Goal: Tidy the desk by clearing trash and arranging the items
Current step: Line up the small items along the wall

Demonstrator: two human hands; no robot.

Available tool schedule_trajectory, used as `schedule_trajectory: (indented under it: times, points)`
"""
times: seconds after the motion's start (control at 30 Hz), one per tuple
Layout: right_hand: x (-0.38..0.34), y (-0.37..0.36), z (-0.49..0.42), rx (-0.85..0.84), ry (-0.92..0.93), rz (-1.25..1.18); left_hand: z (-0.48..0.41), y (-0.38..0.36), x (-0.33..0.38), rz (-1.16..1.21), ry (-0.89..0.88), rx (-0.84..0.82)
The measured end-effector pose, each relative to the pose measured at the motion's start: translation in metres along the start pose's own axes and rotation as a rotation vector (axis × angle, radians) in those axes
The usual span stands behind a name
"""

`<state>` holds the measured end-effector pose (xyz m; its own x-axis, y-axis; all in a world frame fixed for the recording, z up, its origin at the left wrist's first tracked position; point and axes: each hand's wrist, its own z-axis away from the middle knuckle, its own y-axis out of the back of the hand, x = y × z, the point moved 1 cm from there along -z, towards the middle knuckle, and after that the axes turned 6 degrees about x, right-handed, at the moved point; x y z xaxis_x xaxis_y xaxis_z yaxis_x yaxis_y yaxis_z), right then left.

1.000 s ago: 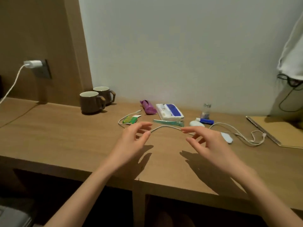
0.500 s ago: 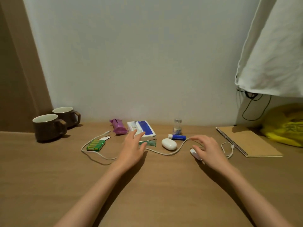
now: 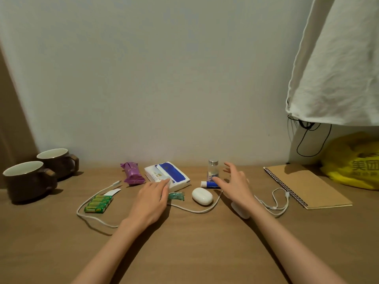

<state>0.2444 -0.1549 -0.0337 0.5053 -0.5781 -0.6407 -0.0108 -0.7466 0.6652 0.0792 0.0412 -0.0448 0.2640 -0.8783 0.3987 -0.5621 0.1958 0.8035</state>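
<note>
Fingers were straight and held nothing, for the white cable lifted a second before lay again on the worktop, the left hand rested at the tissue pack and the right hand, spread, had moved forward to the small bottle, probably to arrange them.

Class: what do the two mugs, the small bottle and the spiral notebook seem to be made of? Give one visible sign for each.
Mugs: probably glazed ceramic; thick walls, dark brown outside, pale inside. Small bottle: clear glass or plastic, unclear which, with a shiny metal-looking cap. Spiral notebook: matt brown card cover, like kraft paper, with wire binding.
</note>
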Motion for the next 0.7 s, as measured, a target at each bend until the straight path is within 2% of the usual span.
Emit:
schedule_trajectory:
  times: [0.13,0.27,0.43,0.7]
  points:
    - [-0.009,-0.012,-0.014,-0.023,-0.037,-0.147,-0.011,0.004,0.001,0.040,0.018,-0.097]
    - [-0.012,-0.021,-0.025,0.014,-0.025,-0.192,-0.031,0.006,-0.013,0.091,0.001,-0.186]
    - [-0.010,-0.026,-0.035,-0.016,0.013,-0.185,-0.057,0.006,-0.036,-0.047,-0.090,-0.173]
    - [-0.009,-0.038,-0.050,-0.104,0.035,-0.239,-0.072,-0.020,-0.018,-0.063,-0.197,-0.105]
